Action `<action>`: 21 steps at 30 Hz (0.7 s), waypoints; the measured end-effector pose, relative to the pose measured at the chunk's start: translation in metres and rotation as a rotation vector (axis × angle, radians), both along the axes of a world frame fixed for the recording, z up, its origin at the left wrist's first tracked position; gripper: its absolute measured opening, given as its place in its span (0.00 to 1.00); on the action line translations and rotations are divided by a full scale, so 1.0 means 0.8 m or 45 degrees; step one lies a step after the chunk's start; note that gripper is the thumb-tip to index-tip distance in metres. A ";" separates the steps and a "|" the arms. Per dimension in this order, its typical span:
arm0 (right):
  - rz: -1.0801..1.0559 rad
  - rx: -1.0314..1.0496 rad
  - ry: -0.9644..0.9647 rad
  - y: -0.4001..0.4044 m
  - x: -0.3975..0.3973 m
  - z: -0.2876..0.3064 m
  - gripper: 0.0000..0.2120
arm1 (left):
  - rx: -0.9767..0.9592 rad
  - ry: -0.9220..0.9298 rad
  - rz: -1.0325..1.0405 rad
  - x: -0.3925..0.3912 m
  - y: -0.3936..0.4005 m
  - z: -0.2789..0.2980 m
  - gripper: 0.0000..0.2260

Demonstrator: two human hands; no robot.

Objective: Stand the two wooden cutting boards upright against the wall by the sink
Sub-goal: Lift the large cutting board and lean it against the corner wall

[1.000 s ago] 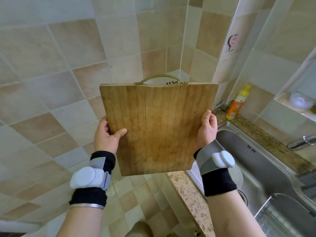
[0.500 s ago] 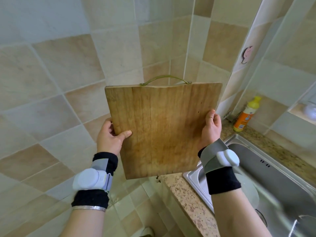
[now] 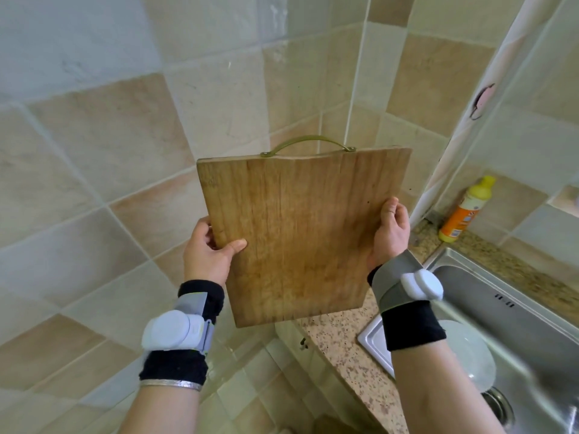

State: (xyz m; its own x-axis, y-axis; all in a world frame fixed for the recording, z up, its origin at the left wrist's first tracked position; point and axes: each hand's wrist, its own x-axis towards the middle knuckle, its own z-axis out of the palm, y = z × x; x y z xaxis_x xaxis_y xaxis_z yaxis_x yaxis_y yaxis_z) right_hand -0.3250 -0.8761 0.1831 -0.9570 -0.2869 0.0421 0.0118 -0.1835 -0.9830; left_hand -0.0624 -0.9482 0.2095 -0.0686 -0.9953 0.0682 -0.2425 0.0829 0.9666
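Note:
A worn wooden cutting board [image 3: 300, 233] with a curved metal handle on its top edge is held upright in the air, in front of the tiled wall corner. My left hand [image 3: 210, 249] grips its left edge with the thumb on the front face. My right hand [image 3: 390, 230] grips its right edge. The board's lower edge hangs above the speckled stone counter [image 3: 341, 346] to the left of the steel sink [image 3: 507, 311]. Only this one board is in view.
An orange bottle with a yellow cap [image 3: 466, 211] stands on the counter at the back, beside a white pipe [image 3: 479, 98] running up the wall. A white bowl [image 3: 470, 352] lies in the sink. Tiled wall [image 3: 109, 170] fills the left side.
The board and both hands have shifted right and a little toward the wall corner, while the view swung left and up; the grip on both edges is unchanged.

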 end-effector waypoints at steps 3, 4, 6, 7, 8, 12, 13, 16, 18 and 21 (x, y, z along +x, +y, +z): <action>-0.002 -0.009 -0.008 -0.015 -0.007 0.007 0.12 | -0.021 0.007 0.006 -0.004 -0.009 0.000 0.21; -0.006 -0.007 -0.017 -0.015 -0.007 0.008 0.12 | -0.025 0.008 0.017 -0.004 -0.005 0.004 0.21; 0.072 -0.004 -0.039 -0.016 -0.005 0.015 0.13 | -0.042 0.026 0.005 0.001 -0.004 0.007 0.20; 0.114 -0.010 -0.038 -0.024 -0.005 0.019 0.13 | -0.067 0.021 0.000 0.001 -0.011 0.007 0.20; 0.142 -0.037 -0.046 -0.035 -0.007 0.031 0.14 | -0.066 0.018 -0.001 -0.001 -0.016 0.015 0.20; 0.230 -0.077 -0.011 -0.052 -0.042 0.100 0.15 | -0.175 0.066 0.062 -0.031 -0.028 0.068 0.20; 0.236 -0.085 -0.015 -0.058 -0.043 0.102 0.16 | -0.184 0.068 0.060 -0.035 -0.030 0.072 0.20; 0.275 -0.128 -0.039 -0.059 -0.046 0.104 0.17 | -0.169 0.067 0.074 -0.040 -0.028 0.068 0.20; 0.283 -0.142 -0.038 -0.062 -0.056 0.118 0.16 | -0.195 0.083 0.091 -0.046 -0.030 0.080 0.20; 0.310 -0.194 -0.026 -0.074 -0.067 0.143 0.15 | -0.268 0.088 0.108 -0.058 -0.037 0.104 0.21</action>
